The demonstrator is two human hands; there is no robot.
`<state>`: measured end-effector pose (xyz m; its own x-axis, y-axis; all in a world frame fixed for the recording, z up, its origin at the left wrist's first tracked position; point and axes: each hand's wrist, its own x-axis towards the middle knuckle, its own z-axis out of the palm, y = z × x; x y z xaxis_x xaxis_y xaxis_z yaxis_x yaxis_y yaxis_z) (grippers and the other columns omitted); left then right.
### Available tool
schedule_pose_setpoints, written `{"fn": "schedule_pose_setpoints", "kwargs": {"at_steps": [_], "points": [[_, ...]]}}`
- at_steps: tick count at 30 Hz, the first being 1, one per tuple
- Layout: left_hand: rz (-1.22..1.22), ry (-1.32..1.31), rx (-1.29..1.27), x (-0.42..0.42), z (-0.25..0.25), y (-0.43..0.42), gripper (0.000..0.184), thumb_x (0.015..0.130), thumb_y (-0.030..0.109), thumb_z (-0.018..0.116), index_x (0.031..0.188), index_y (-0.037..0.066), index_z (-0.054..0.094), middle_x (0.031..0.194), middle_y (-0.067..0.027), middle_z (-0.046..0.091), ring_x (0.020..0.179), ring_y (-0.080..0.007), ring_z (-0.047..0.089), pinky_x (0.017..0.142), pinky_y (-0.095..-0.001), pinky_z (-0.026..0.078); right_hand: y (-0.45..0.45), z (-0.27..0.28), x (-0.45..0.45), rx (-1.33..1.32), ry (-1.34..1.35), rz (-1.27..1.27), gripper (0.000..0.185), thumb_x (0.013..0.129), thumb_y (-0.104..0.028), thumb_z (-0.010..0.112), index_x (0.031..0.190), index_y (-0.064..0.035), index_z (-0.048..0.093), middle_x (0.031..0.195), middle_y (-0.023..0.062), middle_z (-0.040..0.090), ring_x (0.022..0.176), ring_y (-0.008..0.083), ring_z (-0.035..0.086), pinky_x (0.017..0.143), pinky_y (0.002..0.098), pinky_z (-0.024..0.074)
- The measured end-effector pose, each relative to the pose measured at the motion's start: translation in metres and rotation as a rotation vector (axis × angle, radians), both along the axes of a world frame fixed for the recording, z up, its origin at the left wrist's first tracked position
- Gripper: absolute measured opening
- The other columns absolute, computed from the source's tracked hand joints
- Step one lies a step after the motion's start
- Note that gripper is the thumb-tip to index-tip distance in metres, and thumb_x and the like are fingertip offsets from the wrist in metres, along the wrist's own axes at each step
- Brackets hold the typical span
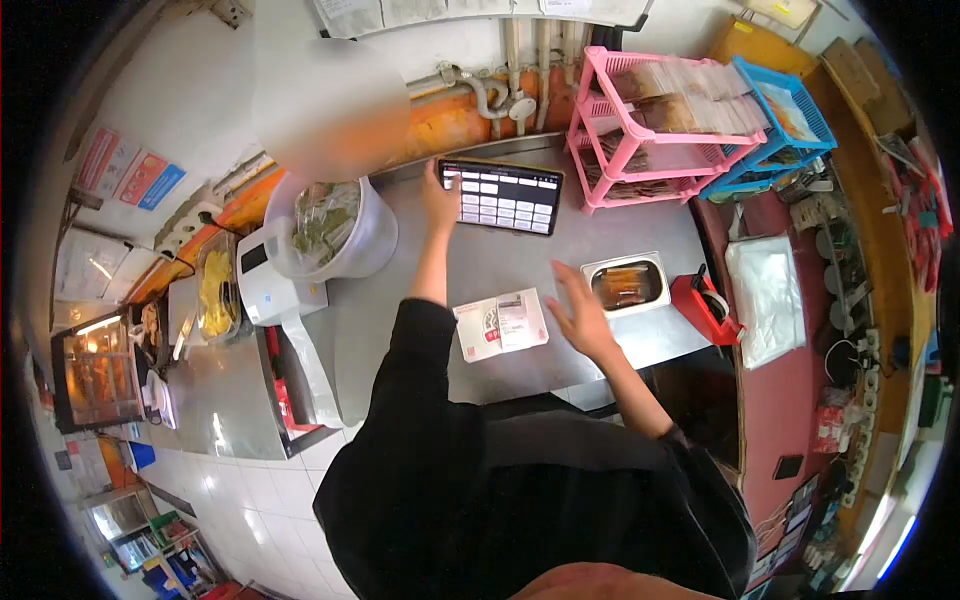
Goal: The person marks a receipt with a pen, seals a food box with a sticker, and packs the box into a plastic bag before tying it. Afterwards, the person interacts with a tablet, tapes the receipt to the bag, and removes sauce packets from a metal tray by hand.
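Observation:
My left hand (441,200) grips the left edge of a tablet (508,198), its thumb over the lit screen, which shows rows of white boxes. The tablet's lower edge is close to the steel counter; whether it rests there I cannot tell. My right hand (583,317) is open, fingers spread, holding nothing. It hovers between a white printed paper packet (501,325) with a label on it and a small steel tray (657,270) of brown-looking packets. A red tape dispenser (700,308) stands right of the tray.
A pink tiered rack (640,130) and a blue basket rack (815,125) stand at the back right. On the left are a white bucket (375,240) of bagged greens and a white label printer (275,285). Clear plastic bags (765,300) lie on the red surface at right.

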<state>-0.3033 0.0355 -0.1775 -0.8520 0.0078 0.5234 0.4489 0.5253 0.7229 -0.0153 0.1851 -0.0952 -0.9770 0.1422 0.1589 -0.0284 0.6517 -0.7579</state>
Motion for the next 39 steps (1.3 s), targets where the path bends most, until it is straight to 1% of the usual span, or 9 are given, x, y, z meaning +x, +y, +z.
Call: {"fn": "schedule_pose_setpoints", "kwargs": {"at_steps": [3,6,12,17,20,25,27,32,39], "points": [[-0.25,-0.46,0.444,-0.04,-0.012,-0.007,0.038,0.077,-0.003,0.052,0.115,-0.006,0.049,0.11,-0.0153,0.058,0.102,-0.024,0.055,0.089,-0.0301,0.04,0.039,0.005,0.05,0.038,-0.027,-0.184,0.052,0.08,-0.008,0.061,0.127,-0.0054,0.04,0.118,0.0183,0.049,0.105,0.0339,0.05,0.089,0.0377,0.0415],[-0.38,-0.399,0.73,-0.059,-0.051,-0.008,0.036,0.075,-0.009,0.047,0.11,-0.007,0.054,0.106,-0.0119,0.06,0.1,-0.0177,0.056,0.088,-0.0258,0.041,0.063,0.01,0.102,-0.006,-0.147,-0.475,0.048,0.081,-0.009,0.059,0.126,-0.0046,0.041,0.112,0.0162,0.052,0.091,0.0248,0.058,0.078,0.0356,0.0462],[-0.151,-0.266,0.399,-0.059,-0.055,-0.01,0.038,0.073,-0.008,0.048,0.11,-0.002,0.058,0.107,-0.0115,0.061,0.101,-0.0202,0.056,0.09,-0.0285,0.04,0.085,0.0,0.161,-0.013,-0.182,-0.751,0.046,0.082,-0.007,0.056,0.125,-0.0031,0.042,0.106,0.0152,0.054,0.084,0.0197,0.057,0.071,0.0314,0.0467],[-0.125,-0.232,0.148,-0.049,-0.04,-0.016,0.036,0.077,0.003,0.047,0.112,0.002,0.056,0.115,-0.0122,0.056,0.109,-0.023,0.049,0.097,-0.0334,0.034,0.117,0.018,0.184,0.146,-0.218,-0.752,0.039,0.08,-0.011,0.056,0.118,-0.0052,0.048,0.104,0.0186,0.053,0.087,0.0326,0.055,0.077,0.0364,0.0455],[-0.138,-0.247,0.596,-0.046,-0.047,-0.027,0.054,0.075,0.01,0.06,0.124,-0.003,0.039,0.122,-0.0183,0.046,0.107,-0.0279,0.049,0.094,-0.0358,0.038,0.181,0.017,0.198,0.413,-0.09,-0.783,0.029,0.079,-0.008,0.054,0.108,-0.0036,0.052,0.104,0.0194,0.053,0.092,0.037,0.053,0.08,0.0404,0.0441],[0.012,-0.226,0.503,0.044,-0.026,-0.048,0.048,0.079,0.009,0.058,0.121,-0.003,0.039,0.113,-0.0168,0.05,0.101,-0.0246,0.051,0.087,-0.033,0.043,0.332,-0.003,0.216,0.489,0.051,-1.069,0.023,0.079,0.002,0.047,0.097,-0.0036,0.059,0.095,0.0177,0.057,0.091,0.034,0.054,0.078,0.04,0.0445],[0.07,-0.127,0.322,0.077,-0.04,-0.058,0.043,0.081,0.008,0.056,0.12,-0.002,0.041,0.111,-0.0163,0.052,0.1,-0.0237,0.052,0.087,-0.0332,0.043,0.401,-0.046,0.224,0.272,0.067,-1.067,0.019,0.074,0.001,0.049,0.087,-0.0029,0.063,0.079,0.0154,0.061,0.067,0.0286,0.06,0.065,0.0374,0.0477],[0.162,-0.289,0.223,0.187,-0.019,-0.035,0.038,0.083,0.008,0.055,0.118,-0.002,0.044,0.109,-0.0158,0.053,0.098,-0.0225,0.053,0.086,-0.0331,0.043,0.462,-0.11,0.205,0.129,-0.382,-0.549,0.017,0.065,-0.012,0.059,0.08,-0.0067,0.064,0.072,0.0133,0.063,0.067,0.028,0.06,0.065,0.0355,0.0484],[0.165,-0.31,0.325,0.256,-0.015,0.013,0.041,0.08,0.0,0.055,0.12,0.005,0.045,0.106,-0.0113,0.054,0.094,-0.019,0.056,0.078,-0.029,0.046,0.45,-0.112,0.171,0.668,-0.552,-0.348,0.015,0.073,-0.011,0.053,0.083,-0.004,0.06,0.088,0.018,0.061,0.082,0.0339,0.059,0.072,0.0436,0.0481]]}}
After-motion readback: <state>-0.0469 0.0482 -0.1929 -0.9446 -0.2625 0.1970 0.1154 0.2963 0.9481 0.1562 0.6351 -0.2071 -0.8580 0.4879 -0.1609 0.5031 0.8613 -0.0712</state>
